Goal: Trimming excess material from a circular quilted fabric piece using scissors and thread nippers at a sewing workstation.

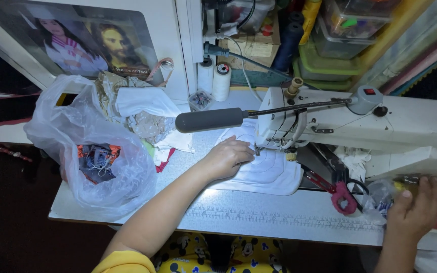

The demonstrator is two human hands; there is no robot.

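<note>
The left hand [227,157] lies flat, fingers together, on the white pad [264,169] under the machine [299,121], midway along the surface [259,215]. The pad looks soft, light and quilted; likely best pressed flat or pinched at a free edge. The right hand [414,212] rests loosely curled on a plastic wrapper [380,199] at the right edge, near scissors [341,194].

padded fabric piece [266,169]: white, stitched curved lines | sewing machine [380,124]: white, red switch | scissors [341,194]: pink-red handles | plastic bag [89,151]: clear | lamp head [209,120]: grey | thread spools [214,78]: white
</note>
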